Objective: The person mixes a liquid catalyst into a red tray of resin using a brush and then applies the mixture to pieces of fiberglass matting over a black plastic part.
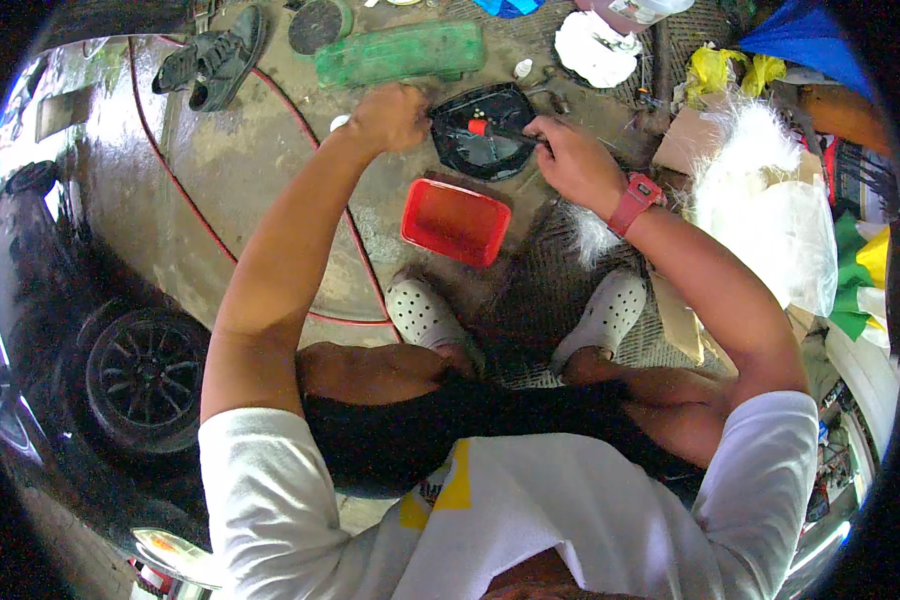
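Note:
A black, dish-shaped plastic part (pixel 483 166) with a rounded outline lies between my hands. In its hollow are a small red cylindrical piece (pixel 478 127) and a few tiny pale bits. My left hand (pixel 394 116) is curled into a fist at the part's left rim, its fingertips hidden from me. On the right side, my right hand (pixel 576 159) pinches the rim or a thin dark piece beside it; which one is unclear. Just below stands a red rectangular plastic tub (pixel 456 223), with its open side up.
A green plastic case (pixel 401 54) lies beyond the hands. A red hose (pixel 187 196) loops over the wet floor near dark shoes (pixel 221 64). At left is a black car's wheel (pixel 148 375). White fibres (pixel 754 169) and cardboard (pixel 686 142) crowd the right.

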Motion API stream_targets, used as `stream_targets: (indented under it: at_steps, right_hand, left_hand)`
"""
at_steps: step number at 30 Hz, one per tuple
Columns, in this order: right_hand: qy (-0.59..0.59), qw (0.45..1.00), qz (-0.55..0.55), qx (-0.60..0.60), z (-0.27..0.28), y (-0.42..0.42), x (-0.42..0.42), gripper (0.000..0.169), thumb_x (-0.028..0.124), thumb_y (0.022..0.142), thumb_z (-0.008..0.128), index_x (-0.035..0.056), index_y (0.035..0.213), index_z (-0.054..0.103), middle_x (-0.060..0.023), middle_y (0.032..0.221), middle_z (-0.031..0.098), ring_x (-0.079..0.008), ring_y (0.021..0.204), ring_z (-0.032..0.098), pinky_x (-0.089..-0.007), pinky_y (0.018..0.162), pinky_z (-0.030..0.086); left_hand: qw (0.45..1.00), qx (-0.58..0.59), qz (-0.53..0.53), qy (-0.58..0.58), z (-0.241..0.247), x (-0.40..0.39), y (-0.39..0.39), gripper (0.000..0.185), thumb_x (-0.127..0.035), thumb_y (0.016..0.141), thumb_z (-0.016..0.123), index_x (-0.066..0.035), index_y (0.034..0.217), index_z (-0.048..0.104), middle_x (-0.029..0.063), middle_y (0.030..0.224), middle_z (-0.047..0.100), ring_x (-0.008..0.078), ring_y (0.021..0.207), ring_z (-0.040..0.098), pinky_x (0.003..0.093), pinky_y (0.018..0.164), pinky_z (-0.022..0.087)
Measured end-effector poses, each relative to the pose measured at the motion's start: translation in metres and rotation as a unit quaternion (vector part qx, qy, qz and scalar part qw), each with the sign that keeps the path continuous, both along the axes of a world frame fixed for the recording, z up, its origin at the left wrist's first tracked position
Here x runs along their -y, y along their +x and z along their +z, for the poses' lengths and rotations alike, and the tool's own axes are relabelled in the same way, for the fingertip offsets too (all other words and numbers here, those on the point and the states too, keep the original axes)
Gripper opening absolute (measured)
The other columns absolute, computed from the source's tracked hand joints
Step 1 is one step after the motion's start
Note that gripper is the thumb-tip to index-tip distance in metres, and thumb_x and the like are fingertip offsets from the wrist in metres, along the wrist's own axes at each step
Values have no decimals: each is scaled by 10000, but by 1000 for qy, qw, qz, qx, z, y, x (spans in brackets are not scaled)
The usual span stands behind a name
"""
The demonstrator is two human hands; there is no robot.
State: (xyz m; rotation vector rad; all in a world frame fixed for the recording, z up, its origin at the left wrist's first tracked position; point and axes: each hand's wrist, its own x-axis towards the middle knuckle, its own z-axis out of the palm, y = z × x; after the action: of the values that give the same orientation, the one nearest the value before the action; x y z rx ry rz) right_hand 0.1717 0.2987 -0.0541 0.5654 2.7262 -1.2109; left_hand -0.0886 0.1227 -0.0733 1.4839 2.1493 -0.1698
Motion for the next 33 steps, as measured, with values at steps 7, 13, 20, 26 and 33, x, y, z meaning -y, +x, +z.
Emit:
stream_targets:
  at_steps: [7,13,20,26,33]
  right_hand:
    - [-31,998,-32,-33,6,-4,4,302,38,931,606,39,1232,617,-254,1095,700,-496,1026,656,-561,905,524]
    - [23,999,31,-4,0,-3,4,290,47,930,609,51,1220,607,-245,1098,703,-473,1024,664,-551,883,530]
    - [13,999,14,35,14,-1,-11,302,35,918,613,64,1218,626,-243,1107,699,-463,1032,663,-533,897,532]
    - [29,996,62,-49,18,-6,-2,298,30,933,598,56,1228,629,-240,1099,698,-456,1046,660,-523,918,528]
    - [-9,999,27,39,32,-7,-15,319,14,938,573,45,1248,639,-242,1110,704,-461,1062,658,-524,943,523]
  left_hand:
    - [1000,-6,-14,13,20,-3,8,344,-281,758,699,-27,971,790,235,1008,754,397,985,741,515,865,604]
    - [1000,3,-5,23,2,-6,7,349,-335,790,677,-23,919,770,264,910,740,439,899,738,529,818,610]
    - [999,-14,3,34,-14,-1,9,328,-294,777,673,-4,900,767,275,893,736,443,898,743,533,790,615]
    - [999,20,34,24,-14,-1,11,296,-261,769,675,-8,890,770,272,891,737,449,900,745,533,790,616]
    - [997,46,49,-45,-31,-3,9,362,-261,744,715,-21,1003,797,208,1017,771,389,1018,744,509,894,598]
